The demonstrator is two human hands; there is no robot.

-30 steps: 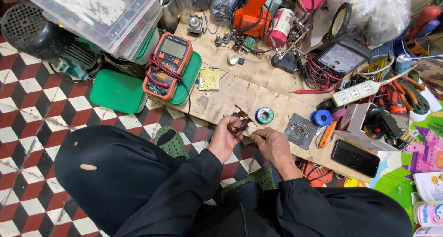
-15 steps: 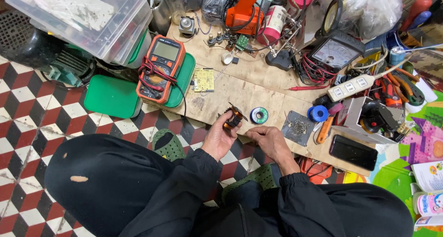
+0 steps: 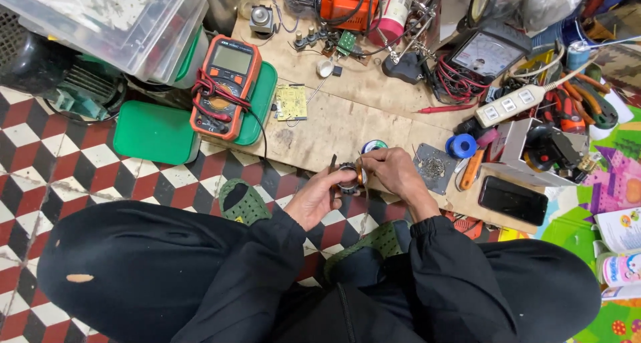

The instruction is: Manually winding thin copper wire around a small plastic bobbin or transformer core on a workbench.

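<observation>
Here both hands — left hand (image 3: 312, 197), right hand (image 3: 394, 173) — pinch a flat-lying ring-shaped coil (image 3: 348, 178).

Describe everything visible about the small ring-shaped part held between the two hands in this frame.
The ring-shaped part is small and round, dark grey with a metallic look and copper-coloured winding on its right side. Thin leads or pins stick up from it. It is held above the edge of the wooden board, over the checkered floor. The left hand pinches it from the left, the right hand from the right. Finer detail is too small to tell.
</observation>
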